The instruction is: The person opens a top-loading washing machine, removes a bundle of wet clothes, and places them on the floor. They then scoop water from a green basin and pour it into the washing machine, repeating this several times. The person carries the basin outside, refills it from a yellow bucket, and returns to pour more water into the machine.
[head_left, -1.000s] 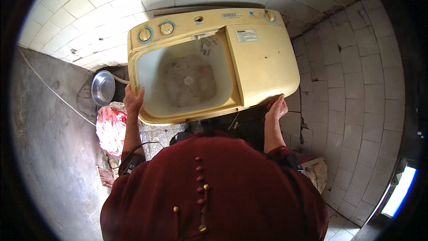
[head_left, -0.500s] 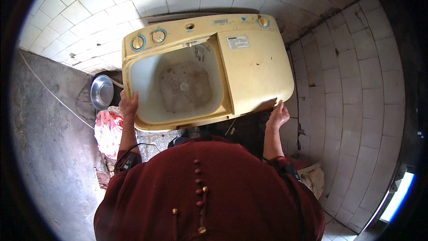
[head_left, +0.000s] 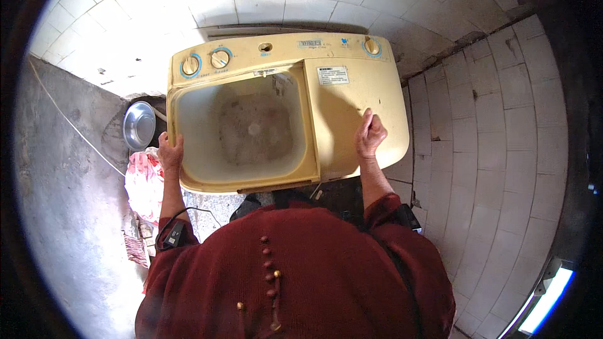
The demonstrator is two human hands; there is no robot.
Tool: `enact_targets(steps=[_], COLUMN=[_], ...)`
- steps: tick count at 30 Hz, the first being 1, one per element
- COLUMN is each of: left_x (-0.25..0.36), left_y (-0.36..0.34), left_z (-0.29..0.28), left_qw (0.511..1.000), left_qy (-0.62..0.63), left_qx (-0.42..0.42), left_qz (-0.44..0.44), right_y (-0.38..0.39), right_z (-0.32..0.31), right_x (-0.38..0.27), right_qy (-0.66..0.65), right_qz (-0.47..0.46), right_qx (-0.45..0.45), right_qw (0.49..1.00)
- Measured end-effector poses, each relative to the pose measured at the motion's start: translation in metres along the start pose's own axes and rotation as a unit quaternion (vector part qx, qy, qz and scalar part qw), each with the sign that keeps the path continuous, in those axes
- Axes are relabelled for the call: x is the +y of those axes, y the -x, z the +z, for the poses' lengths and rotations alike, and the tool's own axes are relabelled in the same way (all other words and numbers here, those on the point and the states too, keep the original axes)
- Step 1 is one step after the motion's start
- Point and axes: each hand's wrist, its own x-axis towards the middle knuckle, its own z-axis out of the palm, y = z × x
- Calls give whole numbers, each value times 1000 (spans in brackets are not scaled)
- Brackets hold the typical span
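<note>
A yellowed cream twin-tub washing machine (head_left: 246,186) stands in front of me at a slight angle. Its left wash tub (head_left: 251,129) is uncovered, with murky, brownish residue over the bottom. A flat lid (head_left: 336,144) covers the right side. My left hand (head_left: 170,152) is closed round the machine's left rim near the front corner. Over the right lid, my right hand (head_left: 369,133) is curled into a loose fist, with nothing visible in it. A dark shadow falls on the lid beside that hand.
A metal basin (head_left: 139,125) leans at the left beside a hose. Pink and white cloth (head_left: 143,185) lies below it. White tiled walls (head_left: 465,150) run behind and to the right. A thin cord (head_left: 75,122) crosses the grey surface at the left.
My right hand has left the machine's front right corner and moved up and left over the lid. The left hand stays at the rim. The machine sits slightly straighter in view.
</note>
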Motion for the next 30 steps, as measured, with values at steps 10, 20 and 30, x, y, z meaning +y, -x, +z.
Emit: enact_targets(steps=[10, 20, 30], left_x=[20, 15, 14], left_y=[4, 5, 5], left_z=[-7, -7, -6], left_qw=[997, 999, 999], left_qy=[-66, -34, -46], left_qx=[-8, -5, -2], left_qz=[-35, -9, -12], right_y=[-121, -174, -188], right_z=[46, 95, 94], right_x=[59, 116, 111], right_qy=[144, 322, 359], right_qz=[-66, -153, -85], right_qx=[-38, -174, -220], right_qw=[987, 918, 903])
